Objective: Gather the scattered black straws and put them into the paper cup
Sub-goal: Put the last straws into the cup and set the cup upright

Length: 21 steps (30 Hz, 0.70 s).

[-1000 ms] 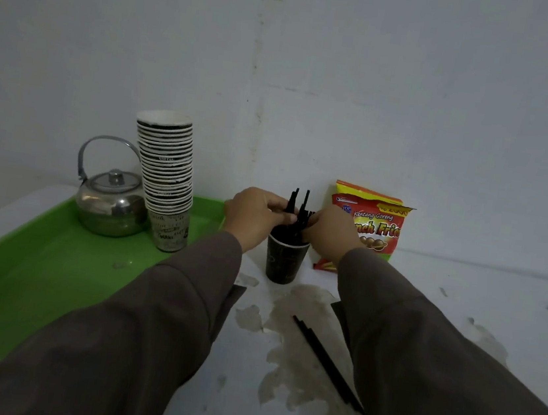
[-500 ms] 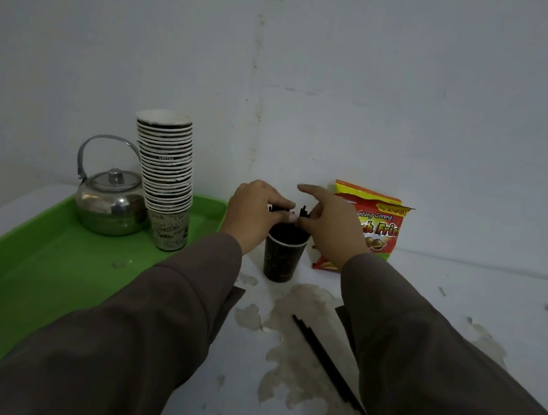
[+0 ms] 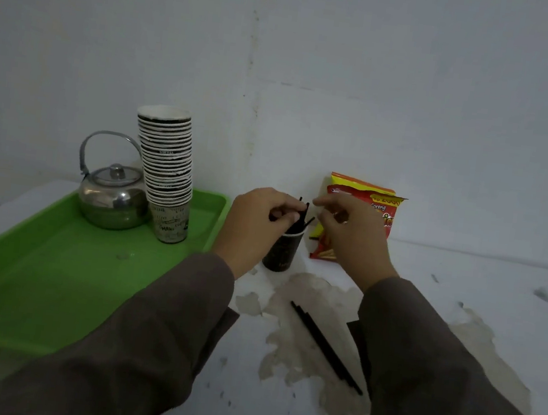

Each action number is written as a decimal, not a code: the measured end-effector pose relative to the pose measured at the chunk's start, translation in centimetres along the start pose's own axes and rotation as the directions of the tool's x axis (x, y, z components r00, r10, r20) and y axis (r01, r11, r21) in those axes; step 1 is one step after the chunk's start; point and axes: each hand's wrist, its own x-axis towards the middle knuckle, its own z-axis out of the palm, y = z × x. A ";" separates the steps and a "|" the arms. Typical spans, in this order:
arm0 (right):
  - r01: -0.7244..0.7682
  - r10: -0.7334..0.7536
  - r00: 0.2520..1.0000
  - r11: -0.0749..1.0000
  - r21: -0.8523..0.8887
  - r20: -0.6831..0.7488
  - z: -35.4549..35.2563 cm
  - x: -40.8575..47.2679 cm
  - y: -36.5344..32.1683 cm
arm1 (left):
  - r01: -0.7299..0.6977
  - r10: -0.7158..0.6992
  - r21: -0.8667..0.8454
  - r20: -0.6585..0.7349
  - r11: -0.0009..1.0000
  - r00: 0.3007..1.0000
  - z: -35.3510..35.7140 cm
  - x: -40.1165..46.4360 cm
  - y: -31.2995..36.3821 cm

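left hand (image 3: 257,220): over the cup's left rim, fingers curled, pinching the straws that stand in the cup
right hand (image 3: 354,232): just right of the cup, above rim height. Fingers loosely bent, thumb and forefinger tips near each other, nothing seen between them. Not touching the straws as far as I can tell
cup (image 3: 282,251): dark paper cup, upright on the table, between the two hands. Left side partly hidden by the left hand
straws in cup (image 3: 303,216): a few black ones, tops poking above the rim and leaning slightly right. Exact count unclear
loose straws (image 3: 324,344): black, lying flat on the table near side of the cup, between the sleeves. Look like two or three side by side, running diagonally from upper left to lower right. Far-right end goes under the right sleeve (image 3: 434,382)
table (image 3: 242,400): white, with brownish peeled or stained patches under and around the loose straws
tray (image 3: 51,269): green, left of the cup, its right edge close to the left hand
kettle (image 3: 111,199): small steel one with a bail handle, on the tray's far end
cup stack (image 3: 165,170): tall stack of paper cups, on the tray, just right of the kettle, touching or nearly so
snack bag (image 3: 367,198): red and yellow, propped against the wall behind the right hand, lower part hidden by that hand
left sleeve (image 3: 147,329): brown, lies across the tray's right edge
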 end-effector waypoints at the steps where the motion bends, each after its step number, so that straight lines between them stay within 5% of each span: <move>1: -0.018 0.019 1.000 0.999 0.035 -0.003 -0.5 -1.0 -0.1 | -0.014 0.014 -0.025 0.009 1.000 1.000 0.2 -1.3 0.4; 9: -0.115 0.159 0.966 0.970 -0.213 0.205 -2.2 -12.2 1.8 | -0.042 0.001 0.129 0.298 0.991 0.954 3.7 -10.6 -0.3; 21: -0.161 0.259 0.942 0.907 -0.389 0.214 -1.0 -15.4 3.3 | -0.321 0.159 0.260 0.497 0.911 0.853 5.5 -11.8 -1.9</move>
